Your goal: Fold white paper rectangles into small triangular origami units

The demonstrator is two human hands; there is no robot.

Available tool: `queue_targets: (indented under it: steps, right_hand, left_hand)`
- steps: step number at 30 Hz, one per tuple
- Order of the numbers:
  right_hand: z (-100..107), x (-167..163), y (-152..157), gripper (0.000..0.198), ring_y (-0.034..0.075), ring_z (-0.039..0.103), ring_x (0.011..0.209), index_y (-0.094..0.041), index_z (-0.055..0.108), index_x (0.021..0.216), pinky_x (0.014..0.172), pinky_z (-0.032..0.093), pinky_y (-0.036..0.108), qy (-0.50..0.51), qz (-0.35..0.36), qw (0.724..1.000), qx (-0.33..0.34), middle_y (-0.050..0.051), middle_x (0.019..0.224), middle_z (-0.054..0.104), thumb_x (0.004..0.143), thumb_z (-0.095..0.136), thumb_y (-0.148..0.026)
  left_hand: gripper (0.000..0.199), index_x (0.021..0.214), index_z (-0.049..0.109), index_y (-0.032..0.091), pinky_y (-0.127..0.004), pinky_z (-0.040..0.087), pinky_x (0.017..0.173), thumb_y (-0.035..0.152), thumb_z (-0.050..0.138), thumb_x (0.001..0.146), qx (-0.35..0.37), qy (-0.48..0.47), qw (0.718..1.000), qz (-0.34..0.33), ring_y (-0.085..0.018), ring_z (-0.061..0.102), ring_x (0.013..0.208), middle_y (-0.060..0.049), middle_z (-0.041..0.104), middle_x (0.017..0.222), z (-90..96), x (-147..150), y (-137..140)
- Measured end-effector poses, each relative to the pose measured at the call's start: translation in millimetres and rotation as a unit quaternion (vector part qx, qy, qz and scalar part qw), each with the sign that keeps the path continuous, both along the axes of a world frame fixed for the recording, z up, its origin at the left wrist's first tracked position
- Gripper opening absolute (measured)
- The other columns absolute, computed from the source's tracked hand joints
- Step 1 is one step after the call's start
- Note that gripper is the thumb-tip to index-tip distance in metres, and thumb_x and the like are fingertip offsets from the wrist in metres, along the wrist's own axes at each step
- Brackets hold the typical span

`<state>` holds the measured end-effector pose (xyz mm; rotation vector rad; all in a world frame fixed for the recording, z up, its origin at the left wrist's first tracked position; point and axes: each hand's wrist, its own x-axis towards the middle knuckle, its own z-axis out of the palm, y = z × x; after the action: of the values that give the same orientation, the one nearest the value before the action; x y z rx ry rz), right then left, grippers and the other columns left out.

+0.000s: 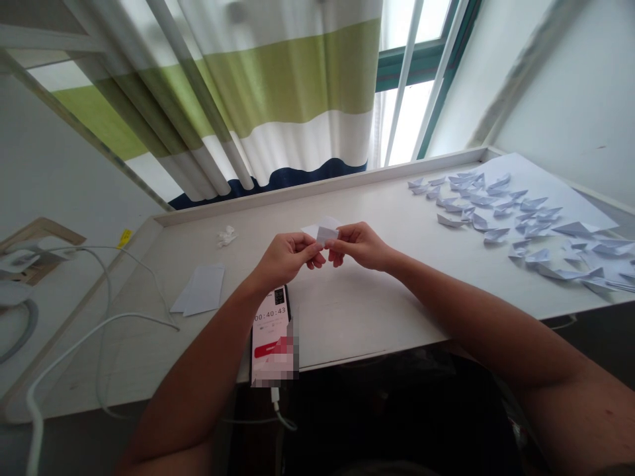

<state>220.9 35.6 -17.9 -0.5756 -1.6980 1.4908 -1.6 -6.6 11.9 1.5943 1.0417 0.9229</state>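
A small folded piece of white paper (pixel 326 234) is held up over the middle of the table. My left hand (pixel 294 251) pinches its left side between thumb and fingers. At its right side my right hand (pixel 358 246) grips it the same way, thumb toward me. The two hands nearly meet at the paper's lower edge, and the fingertips hide part of it. Behind it shows another pale paper shape; whether that is a separate sheet I cannot tell.
Many folded paper boats (pixel 493 198) cover the table's right side, some on a large white sheet (pixel 540 178). To the left lie flat paper sheets (pixel 204 291) and a crumpled paper (pixel 227 237). A phone (pixel 270 330) with a timer lies near the front edge. White cables (pixel 99 330) run at left.
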Motion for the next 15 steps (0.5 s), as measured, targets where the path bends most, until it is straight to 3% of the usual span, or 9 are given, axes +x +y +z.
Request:
queue_targets:
  steps: [10,15]
  right_hand:
    - [2.0,1.1,-1.7,0.045,0.014,0.071,0.061,-0.015,0.075,0.079,0.059,0.058,0.025,-0.026,-0.011,1.0,0.011,0.003,0.07,0.076,0.083,0.094,-0.056]
    - [-1.5,-0.5,-0.5,0.046,0.014,0.071,0.061,-0.015,0.074,0.082,0.058,0.059,0.026,-0.027,-0.013,0.999,0.03,0.003,0.071,0.075,0.086,0.092,-0.057]
  left_hand:
    - [0.034,0.085,0.075,0.016,-0.03,0.054,0.067,0.047,0.079,0.097,0.049,0.1,0.994,0.0,-0.016,0.068,0.067,-0.006,0.076,0.074,-2.3,1.3,-3.0]
    - [0.03,0.097,0.081,0.015,-0.032,0.056,0.07,0.044,0.075,0.1,0.082,0.109,0.991,-0.003,-0.019,0.072,0.072,-0.008,0.08,0.08,-0.9,-0.1,-3.3]
